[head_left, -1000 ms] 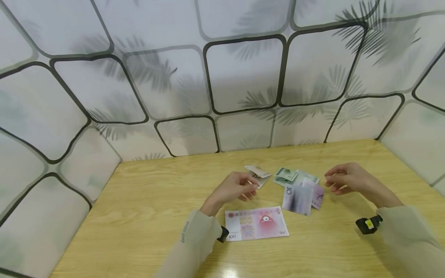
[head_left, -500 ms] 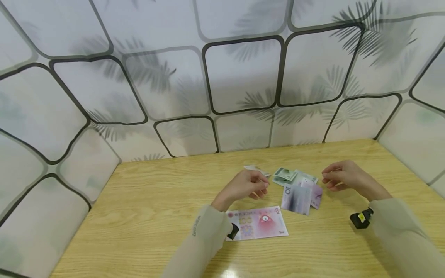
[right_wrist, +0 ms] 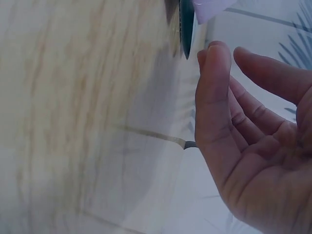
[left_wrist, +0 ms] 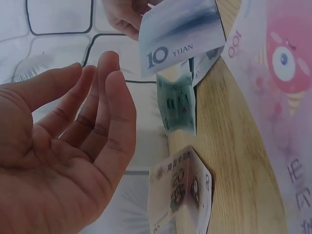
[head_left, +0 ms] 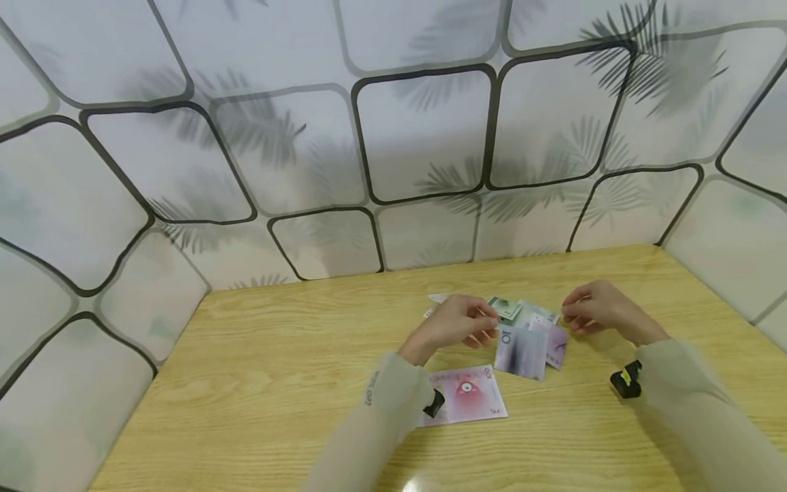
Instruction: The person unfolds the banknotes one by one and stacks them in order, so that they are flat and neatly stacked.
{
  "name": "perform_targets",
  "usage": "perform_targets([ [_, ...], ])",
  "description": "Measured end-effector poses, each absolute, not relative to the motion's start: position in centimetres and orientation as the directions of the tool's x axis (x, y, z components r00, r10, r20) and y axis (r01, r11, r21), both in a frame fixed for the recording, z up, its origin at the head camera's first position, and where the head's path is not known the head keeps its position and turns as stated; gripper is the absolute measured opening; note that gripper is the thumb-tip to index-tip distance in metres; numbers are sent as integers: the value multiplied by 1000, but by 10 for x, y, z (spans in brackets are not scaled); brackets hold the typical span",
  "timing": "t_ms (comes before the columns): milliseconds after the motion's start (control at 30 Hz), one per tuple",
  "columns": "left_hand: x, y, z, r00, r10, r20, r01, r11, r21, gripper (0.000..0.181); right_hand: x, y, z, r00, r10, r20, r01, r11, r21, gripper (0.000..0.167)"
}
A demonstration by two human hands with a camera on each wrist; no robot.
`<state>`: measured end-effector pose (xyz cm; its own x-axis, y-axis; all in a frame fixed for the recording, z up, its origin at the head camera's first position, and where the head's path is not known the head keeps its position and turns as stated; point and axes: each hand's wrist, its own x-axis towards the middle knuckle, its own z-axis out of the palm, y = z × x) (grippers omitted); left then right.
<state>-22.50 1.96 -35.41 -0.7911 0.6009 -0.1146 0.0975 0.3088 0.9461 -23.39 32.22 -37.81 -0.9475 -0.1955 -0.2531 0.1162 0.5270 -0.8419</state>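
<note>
My left hand hovers at the left edge of the note pile, its fingers loosely bent and nothing between them. At the pile's right side my right hand is also raised with relaxed fingers, holding nothing. Between them lie a bluish 10 yuan banknote, a purple banknote partly beneath it, and a folded green banknote. A pink 100 banknote with a one-eyed cartoon figure lies nearer, partly covered by the left sleeve. The folded brown 20 banknote is mostly hidden behind the left hand in the head view.
A wooden table carries the notes. Patterned walls with dark outlines and leaf prints enclose its back and sides. Each wrist wears a black camera strap, one with a black block below the right sleeve.
My left hand has moved right, from beside the brown note to the green and bluish ones, covering more of the brown note. My right hand has shifted slightly left toward the pile.
</note>
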Motion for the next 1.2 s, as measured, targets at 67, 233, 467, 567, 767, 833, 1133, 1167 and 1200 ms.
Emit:
perform_targets([
  [67,-226,25,-353,-789,603,-115,93,302,949,21,-235,322,-379,-949,-189,-252,120,523,-844,27],
  [233,-231,40,-345,-793,600,-106,75,269,960,21,-237,323,-382,-952,-168,-256,138,512,-848,24],
  [467,-241,63,-332,-790,604,-102,64,247,967,20,-239,323,-383,-950,-147,-275,167,507,-846,21],
  [567,-247,69,-333,-801,588,-115,55,262,963,20,-239,321,-383,-950,-142,-279,171,512,-842,22],
  [767,-261,77,-339,-813,575,-91,110,304,946,21,-237,319,-382,-951,-136,-277,171,515,-840,26],
  [833,-265,79,-340,-793,603,-84,156,336,929,21,-236,318,-382,-951,-137,-277,171,511,-842,27],
  [1133,-273,85,-357,-644,749,-155,292,428,855,31,-236,316,-383,-951,-135,-278,178,494,-851,28],
  [1167,-274,84,-359,-639,752,-161,302,438,847,31,-236,315,-383,-950,-135,-280,181,493,-851,28],
  [1200,-274,84,-360,-636,753,-169,309,449,838,32,-236,315,-383,-950,-133,-281,183,491,-852,28],
])
